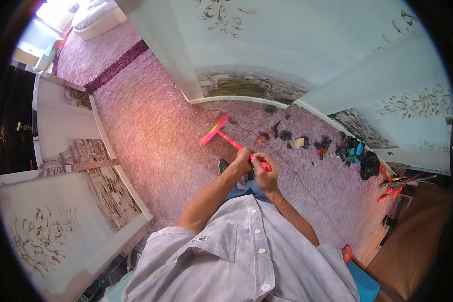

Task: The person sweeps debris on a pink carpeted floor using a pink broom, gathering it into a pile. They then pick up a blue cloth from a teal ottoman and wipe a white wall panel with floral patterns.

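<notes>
My left hand [244, 158] grips the red handle of a short T-shaped broom or carpet scraper [232, 142]. My right hand [265, 173] holds the same handle nearer its end, just right of the left hand. The tool's pink and yellow head [214, 130] is slightly blurred and appears to be at the carpet, ahead and left of my hands. Under it lies a shaggy pinkish-purple carpet [143, 139]. My shoes show partly below my forearms.
Along the right wall lie dark clumps and scraps [285, 135], a tan block [299, 142], a black bag [370, 165] and red strips [394, 188]. White patterned sliding doors [75, 158] stand left. A wall corner [190, 100] juts out ahead. Brown furniture [415, 230] stands at right.
</notes>
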`<state>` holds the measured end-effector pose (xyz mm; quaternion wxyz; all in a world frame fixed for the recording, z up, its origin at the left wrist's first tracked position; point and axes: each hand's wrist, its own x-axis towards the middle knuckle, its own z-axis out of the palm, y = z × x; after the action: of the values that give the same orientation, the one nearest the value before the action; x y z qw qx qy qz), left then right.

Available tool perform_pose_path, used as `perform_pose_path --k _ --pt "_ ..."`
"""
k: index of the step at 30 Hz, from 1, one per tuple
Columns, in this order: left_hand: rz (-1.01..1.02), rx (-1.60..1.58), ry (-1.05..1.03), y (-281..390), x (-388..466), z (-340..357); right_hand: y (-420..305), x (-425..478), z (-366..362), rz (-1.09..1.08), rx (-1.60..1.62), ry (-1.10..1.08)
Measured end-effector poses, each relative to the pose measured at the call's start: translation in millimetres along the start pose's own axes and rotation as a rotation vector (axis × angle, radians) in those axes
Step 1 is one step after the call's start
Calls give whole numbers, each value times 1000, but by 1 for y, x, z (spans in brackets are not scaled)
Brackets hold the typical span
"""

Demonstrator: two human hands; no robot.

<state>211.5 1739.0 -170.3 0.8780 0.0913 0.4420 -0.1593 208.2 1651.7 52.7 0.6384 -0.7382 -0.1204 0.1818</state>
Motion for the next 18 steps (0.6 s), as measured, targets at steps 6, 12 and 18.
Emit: perform_pose_path --k 6,12,18 --pt "288 661 -571 1 -64 37 -31 -14 -1 -337 -310 -26" --pt "-83 251 -553 -17 -58 35 -38 -17 0 -507 -366 -72" --pt "-64 138 -346 -12 -26 29 -25 -19 -24 -313 -210 6"
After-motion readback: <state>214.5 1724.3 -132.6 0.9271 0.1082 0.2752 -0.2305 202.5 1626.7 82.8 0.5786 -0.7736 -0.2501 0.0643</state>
